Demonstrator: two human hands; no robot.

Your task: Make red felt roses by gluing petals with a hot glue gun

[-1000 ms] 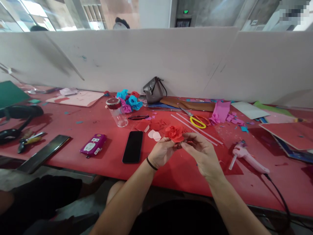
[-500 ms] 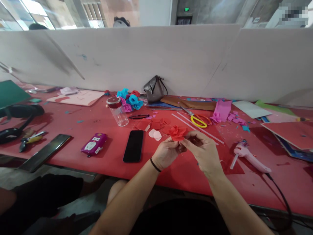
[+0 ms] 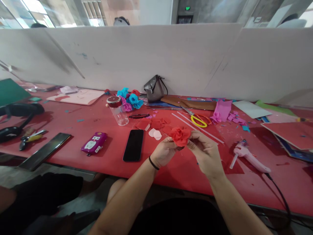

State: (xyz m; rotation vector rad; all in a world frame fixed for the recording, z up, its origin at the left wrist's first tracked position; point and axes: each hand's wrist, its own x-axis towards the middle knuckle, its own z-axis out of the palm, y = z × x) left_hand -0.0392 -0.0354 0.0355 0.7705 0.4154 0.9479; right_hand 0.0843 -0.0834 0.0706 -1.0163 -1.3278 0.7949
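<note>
A red paper flower (image 3: 180, 135) is held up between my two hands over the table, its ruffled petals facing me. My left hand (image 3: 165, 151) is closed on its lower left side. At its right edge, my right hand (image 3: 205, 150) pinches a petal between thumb and fingers. The flower's base is hidden by my fingers. Just behind lie red paper pieces (image 3: 158, 123) and pale pink paper petals (image 3: 155, 134). Yellow-handled scissors (image 3: 198, 121) rest farther back, beside pale glue sticks (image 3: 207, 133). To the right lies a pink glue gun (image 3: 251, 158) with a black cord.
A black phone (image 3: 133, 145), a purple pouch (image 3: 94, 143) and a glass jar (image 3: 118, 111) stand left of my hands. Blue, pink and red paper flowers (image 3: 133, 100) and a grey bag (image 3: 154, 88) are at the back, before a white partition (image 3: 137, 55). A person's leg (image 3: 49, 192) shows lower left.
The red flower has turned so its open face and centre show more toward me. Both hands have shifted slightly around it, still holding it.
</note>
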